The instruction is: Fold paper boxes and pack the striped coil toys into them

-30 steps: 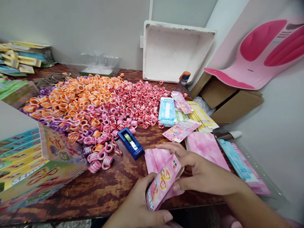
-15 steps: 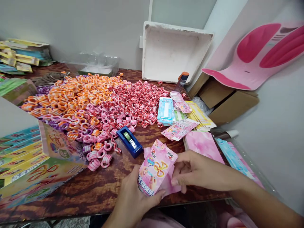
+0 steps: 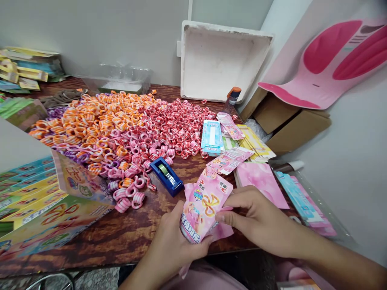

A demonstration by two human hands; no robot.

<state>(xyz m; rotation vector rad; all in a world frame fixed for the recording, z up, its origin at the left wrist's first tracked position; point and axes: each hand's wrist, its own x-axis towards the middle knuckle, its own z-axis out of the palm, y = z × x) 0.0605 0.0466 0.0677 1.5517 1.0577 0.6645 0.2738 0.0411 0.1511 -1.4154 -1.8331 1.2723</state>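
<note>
A pink printed cardboard box [image 3: 205, 205] is held over the front edge of the table, its picture side up and tilted. My left hand [image 3: 178, 237] wraps round its lower left side, the thumb along the bottom. At its right edge my right hand [image 3: 248, 213] pinches a pink flap between thumb and fingers. More pink card shows beneath the box; its shape is partly hidden. Just beyond the box lies a blue tape dispenser [image 3: 167, 176]. Past it spreads a large heap of coiled plastic rings [image 3: 121, 129] in orange, pink, red and purple stripes.
Display cartons with packed boxes [image 3: 54, 209] stand at the left. Flat blue [image 3: 212, 137], pink and yellow packs [image 3: 255, 141] lie at the right, near a bottle [image 3: 232, 100]. A white foam box [image 3: 223, 60] leans at the back, beside a clear tray [image 3: 121, 80].
My right thumb and fingers have closed on the box's right-hand flap. The box has shifted slightly right and up in view, and my left hand keeps hold of it.
</note>
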